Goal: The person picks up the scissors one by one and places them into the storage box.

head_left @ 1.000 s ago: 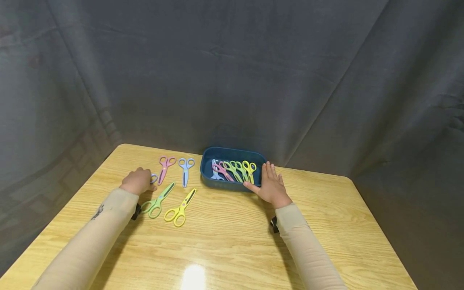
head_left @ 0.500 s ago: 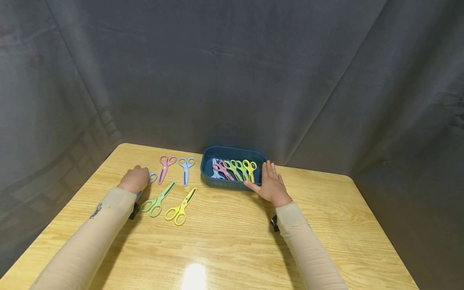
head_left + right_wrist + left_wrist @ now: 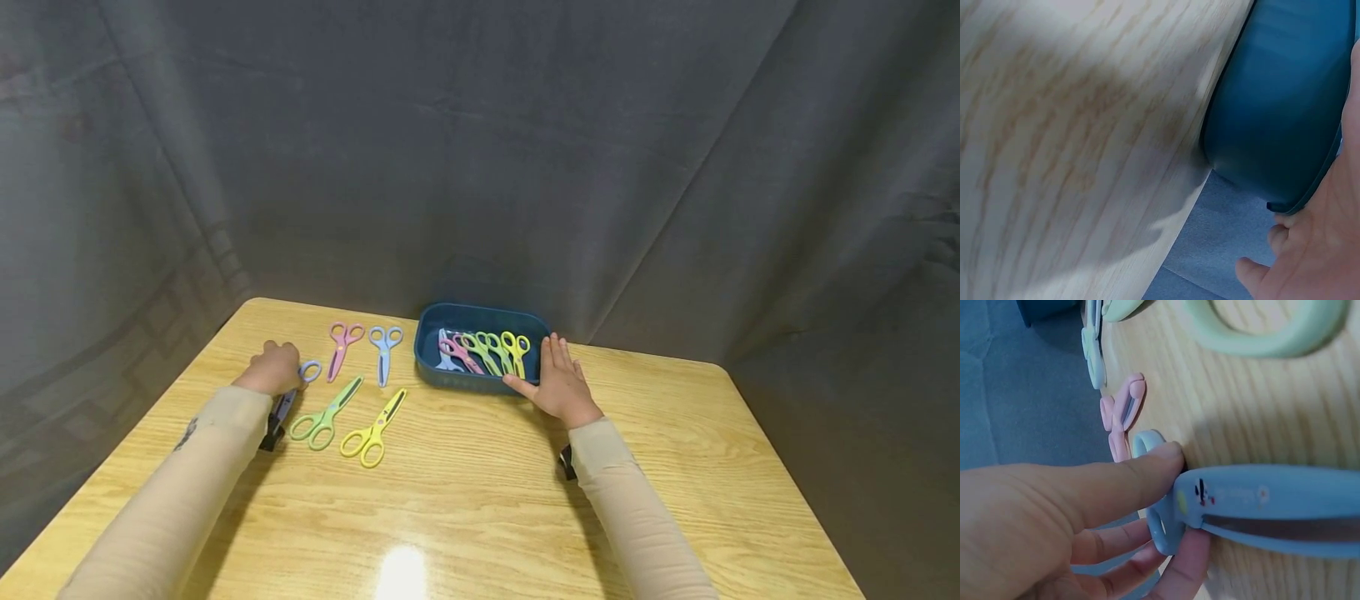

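My left hand (image 3: 270, 368), at the table's left side, pinches a pair of blue scissors (image 3: 1235, 492) by the handle loops. In the left wrist view the thumb lies on one loop, fingers are beneath, and the blades point away from the palm. My right hand (image 3: 561, 386) rests with straight fingers on the right end of a dark blue bin (image 3: 472, 382); the right wrist view shows the palm at its rim. Inside the bin lie several scissors, pink, green, yellow (image 3: 516, 346) and light blue ones among them.
Between my left hand and the bin lie pink scissors (image 3: 340, 348), another blue pair (image 3: 385, 350), green scissors (image 3: 327, 415) and yellow scissors (image 3: 372, 433). A grey curtain (image 3: 480, 167) hangs behind the wooden table (image 3: 480, 500) and at its sides.
My left hand has shifted a little to the left with the blue scissors, whose blades now show beside the wrist. The right hand and the bin stay where they were.
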`<state>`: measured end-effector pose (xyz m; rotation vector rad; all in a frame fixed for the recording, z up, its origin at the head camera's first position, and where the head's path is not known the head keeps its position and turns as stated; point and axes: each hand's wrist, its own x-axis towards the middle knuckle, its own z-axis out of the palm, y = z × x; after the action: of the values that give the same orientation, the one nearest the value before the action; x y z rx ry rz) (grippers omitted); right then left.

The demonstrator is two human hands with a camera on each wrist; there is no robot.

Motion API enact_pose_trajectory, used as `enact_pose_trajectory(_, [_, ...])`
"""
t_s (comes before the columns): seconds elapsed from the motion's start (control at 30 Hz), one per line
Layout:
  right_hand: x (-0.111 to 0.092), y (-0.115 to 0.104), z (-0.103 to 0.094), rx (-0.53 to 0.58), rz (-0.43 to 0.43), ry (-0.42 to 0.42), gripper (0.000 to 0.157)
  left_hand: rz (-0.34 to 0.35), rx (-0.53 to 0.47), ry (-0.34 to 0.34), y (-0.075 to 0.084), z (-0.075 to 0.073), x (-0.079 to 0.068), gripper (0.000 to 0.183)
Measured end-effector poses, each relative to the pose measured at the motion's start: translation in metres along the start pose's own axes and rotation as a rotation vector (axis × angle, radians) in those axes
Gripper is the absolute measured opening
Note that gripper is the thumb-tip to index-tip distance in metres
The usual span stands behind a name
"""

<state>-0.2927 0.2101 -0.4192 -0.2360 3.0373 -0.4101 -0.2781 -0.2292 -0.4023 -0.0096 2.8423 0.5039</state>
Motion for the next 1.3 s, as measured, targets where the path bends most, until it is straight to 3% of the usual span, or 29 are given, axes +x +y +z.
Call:
enact_pose_trajectory(0.2, [0.0, 0.0, 0.001, -0.015, -0.004, 0.005, 0.118, 0.02, -0.053, -0.008, -0.005, -0.001, -0.002, 0.019])
enact_pose_trajectory(0.47, [0.0, -0.001, 0.002, -0.006, -0.002, 0.007, 0.118, 0.048, -0.119, 0.051, -0.011, 0.0, -0.003, 0.052])
enact_pose_trajectory(0.77, [0.0, -0.001, 0.001, -0.012, -0.002, 0.005, 0.118, 0.053, -0.122, 0.147, -0.02, 0.003, 0.0, 0.064])
enact_pose_trajectory(0.9, [-0.001, -0.001, 0.001, -0.026, -0.006, 0.015, 0.118, 0.05, -0.143, 0.182, -0.02, 0.003, 0.002, 0.054])
enact_pose_trajectory(1.03, [0.0, 0.0, 0.001, -0.045, -0.01, 0.026, 0.118, 0.059, -0.141, 0.271, -0.02, 0.004, 0.003, 0.038])
enact_pose_trajectory(1.3, [0.001, 0.0, 0.001, -0.036, -0.011, 0.033, 0.118, 0.029, -0.19, 0.331, -0.018, 0.005, 0.003, 0.034])
